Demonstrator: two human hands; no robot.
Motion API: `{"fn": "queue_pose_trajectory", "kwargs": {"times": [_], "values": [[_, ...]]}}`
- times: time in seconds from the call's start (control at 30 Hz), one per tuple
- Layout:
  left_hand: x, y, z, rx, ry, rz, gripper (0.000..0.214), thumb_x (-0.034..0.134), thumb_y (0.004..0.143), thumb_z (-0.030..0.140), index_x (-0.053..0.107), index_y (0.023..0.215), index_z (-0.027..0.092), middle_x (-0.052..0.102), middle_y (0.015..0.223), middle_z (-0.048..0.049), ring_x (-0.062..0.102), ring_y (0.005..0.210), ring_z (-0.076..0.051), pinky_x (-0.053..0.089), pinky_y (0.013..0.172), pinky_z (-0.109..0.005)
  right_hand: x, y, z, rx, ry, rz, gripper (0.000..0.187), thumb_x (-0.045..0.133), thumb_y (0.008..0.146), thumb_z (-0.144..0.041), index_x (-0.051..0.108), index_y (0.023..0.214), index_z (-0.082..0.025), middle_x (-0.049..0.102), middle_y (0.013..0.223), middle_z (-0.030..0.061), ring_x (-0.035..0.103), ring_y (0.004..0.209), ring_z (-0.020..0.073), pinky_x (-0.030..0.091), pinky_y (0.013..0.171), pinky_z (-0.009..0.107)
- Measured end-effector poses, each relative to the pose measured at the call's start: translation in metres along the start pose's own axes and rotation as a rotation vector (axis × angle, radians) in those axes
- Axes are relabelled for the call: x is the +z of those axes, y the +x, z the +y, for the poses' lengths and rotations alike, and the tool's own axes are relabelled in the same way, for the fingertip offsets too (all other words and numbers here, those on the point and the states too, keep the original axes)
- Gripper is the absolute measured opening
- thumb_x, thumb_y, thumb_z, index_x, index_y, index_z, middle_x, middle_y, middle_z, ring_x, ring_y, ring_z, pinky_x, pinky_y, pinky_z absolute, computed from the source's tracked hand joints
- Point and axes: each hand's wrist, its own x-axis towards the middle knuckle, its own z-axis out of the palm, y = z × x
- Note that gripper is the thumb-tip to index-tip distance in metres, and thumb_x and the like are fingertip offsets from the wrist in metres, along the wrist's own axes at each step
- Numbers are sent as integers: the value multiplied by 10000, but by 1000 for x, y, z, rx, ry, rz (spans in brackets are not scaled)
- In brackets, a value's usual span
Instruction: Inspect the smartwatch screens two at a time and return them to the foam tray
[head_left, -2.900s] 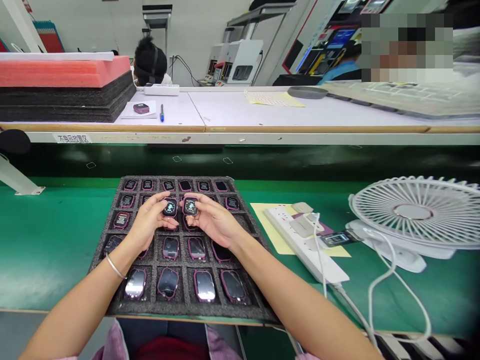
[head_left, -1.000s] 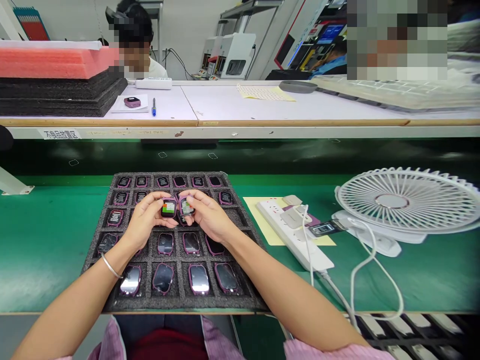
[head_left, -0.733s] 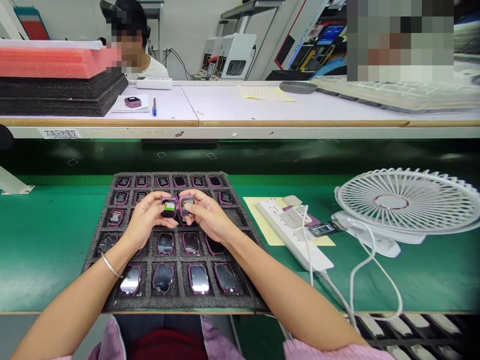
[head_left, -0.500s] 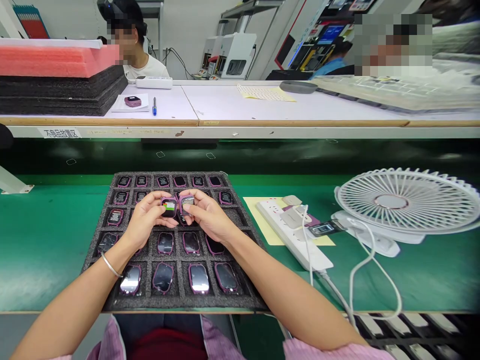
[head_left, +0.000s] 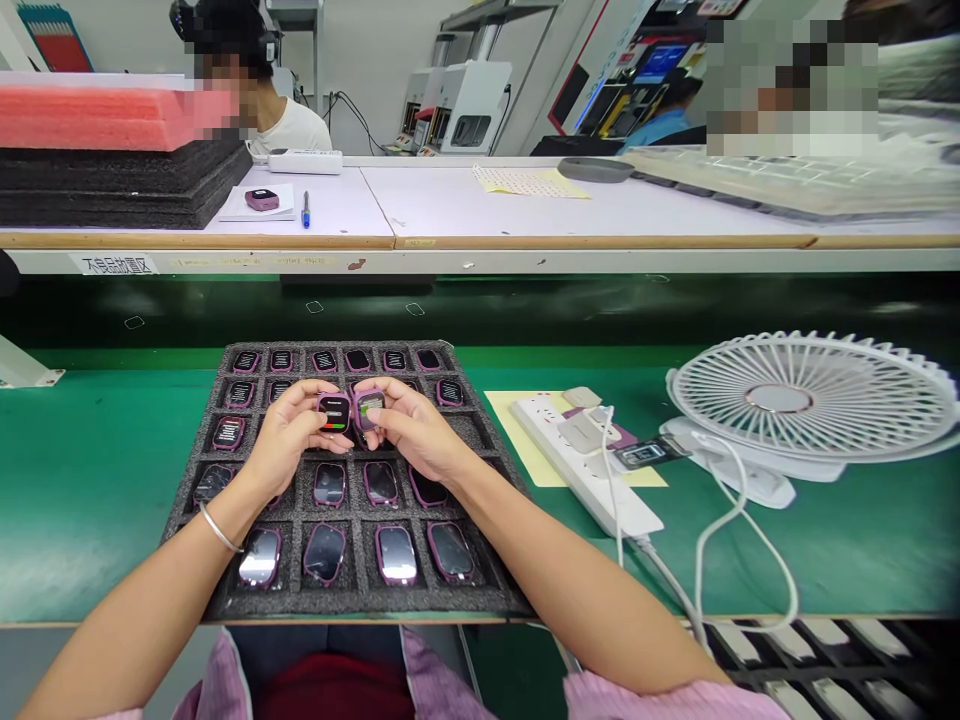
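Note:
A black foam tray (head_left: 495, 590) lies on the green bench in front of me, its pockets filled with several purple-rimmed smartwatch bodies (head_left: 395, 553). Above the tray's middle, my left hand (head_left: 281, 440) pinches one watch body (head_left: 334, 411) whose lit screen shows red and green bands. Right beside it, my right hand (head_left: 416, 430) grips a second watch body (head_left: 369, 408) with a lit screen; the thumb lies across part of that screen. The two watches nearly touch each other.
A white power strip (head_left: 600, 480) with plugs and cables lies on yellow paper to the right of the tray. A white desk fan (head_left: 810, 400) lies further right. Behind runs a white shelf with stacked foam sheets (head_left: 120, 150), a pen and a lone watch. People sit beyond it.
Both hands stay over the tray holding the watches. The screens changed from a clock face to coloured bands. My right thumb has moved over its watch's screen.

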Motion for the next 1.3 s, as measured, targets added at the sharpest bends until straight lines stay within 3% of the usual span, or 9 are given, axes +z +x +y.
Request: {"fn": "queue_pose_trajectory", "kwargs": {"times": [0.23,0.43,0.8,1.1,1.23,1.3], "values": [[1,0,-1,-2,14,-13,335,639,712,225,582,1038,179,686,859,0,719,596,-168,613,607,-312,1,2,2,-26,-31,41,310,772,750,-321,630,1001,-205,617,772,-41,544,500,78,463,501,248],[2,0,-1,14,32,11,396,676,692,220,562,1070,186,672,915,-9,717,609,-155,615,614,-304,0,1,1,-30,1,1,358,773,715,-236,624,1041,-223,639,862,-26,582,561,92,502,565,266],[4,1,-1,24,64,57,366,722,710,269,555,1024,185,663,936,-5,698,547,-128,607,573,-273,-1,1,3,-18,-7,-23,305,716,790,-261,619,1077,-224,643,838,-18,597,577,99,500,586,273],[1,4,-3,35,62,43,497,711,707,245,561,1178,188,664,1010,-35,687,618,-122,584,646,-289,-5,4,5,-21,17,12,356,687,727,-137,622,1064,-228,657,890,-15,621,579,94,497,592,253],[10,-4,13,80,63,55,616,757,653,147,564,1236,189,660,1095,-70,655,777,-124,541,689,-235,-4,6,0,-38,23,-14,471,736,741,-174,589,1185,-234,670,1049,34,670,679,114,517,641,251],[22,-22,28,79,4,-31,609,773,632,84,598,1204,193,662,1076,-71,644,899,-149,529,749,-219,-2,3,-10,-64,37,-44,537,768,747,-202,577,1246,-256,648,1091,35,680,748,120,538,704,259]]}}
